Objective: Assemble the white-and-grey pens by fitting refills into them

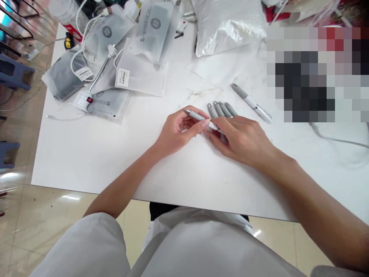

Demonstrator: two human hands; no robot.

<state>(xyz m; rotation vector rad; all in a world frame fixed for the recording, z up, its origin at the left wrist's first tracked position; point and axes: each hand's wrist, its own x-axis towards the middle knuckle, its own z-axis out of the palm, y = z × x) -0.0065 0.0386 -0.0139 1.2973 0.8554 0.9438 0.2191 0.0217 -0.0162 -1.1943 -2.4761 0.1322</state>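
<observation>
Between my two hands, above the white table, is a grey and white pen (pixel 196 115) with a silver tip pointing left. My left hand (pixel 182 129) pinches it between thumb and fingers. The fingers of my right hand (pixel 242 136) close on the pen's other end, which they partly cover. Just beyond my right hand lie several similar grey pens (pixel 219 109) side by side, their lower parts hidden by that hand. One more pen (pixel 251 102), grey and white with a clear end, rests apart from them to the upper right.
Frosted pouches (pixel 144 75) pile up at the table's back left, with a white gooseneck lamp (pixel 83 99) and its cable among them. A large clear plastic bag (pixel 230 27) stands at the back. At the right a cable (pixel 334 135) crosses the white table (pixel 95 161); the upper right is pixelated.
</observation>
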